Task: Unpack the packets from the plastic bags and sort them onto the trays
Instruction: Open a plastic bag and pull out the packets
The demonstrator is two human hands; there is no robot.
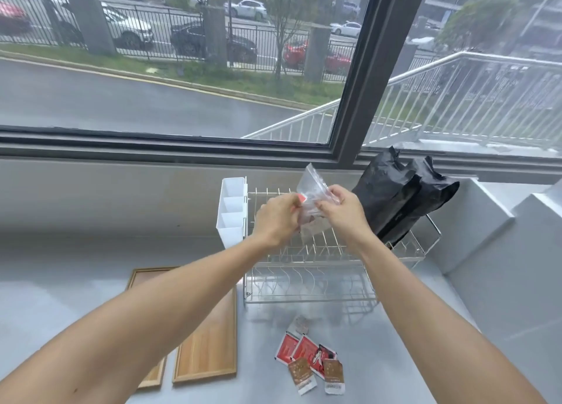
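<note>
Left hand [277, 221] and right hand [342, 210] both pinching a clear plastic bag [316, 191] above a wire rack [307, 270], red and brown packets [310, 361] on the counter, their print too blurred to read, wooden trays [209, 343] alongside

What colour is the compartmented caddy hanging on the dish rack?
White caddy, clearest in the head view.

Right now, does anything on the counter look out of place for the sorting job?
Yes: the loose packets lie in an overlapping heap on the bare counter, not on the wooden trays to their left. Both hands, left hand and right hand, hold a clear plastic bag above the wire rack.
</note>
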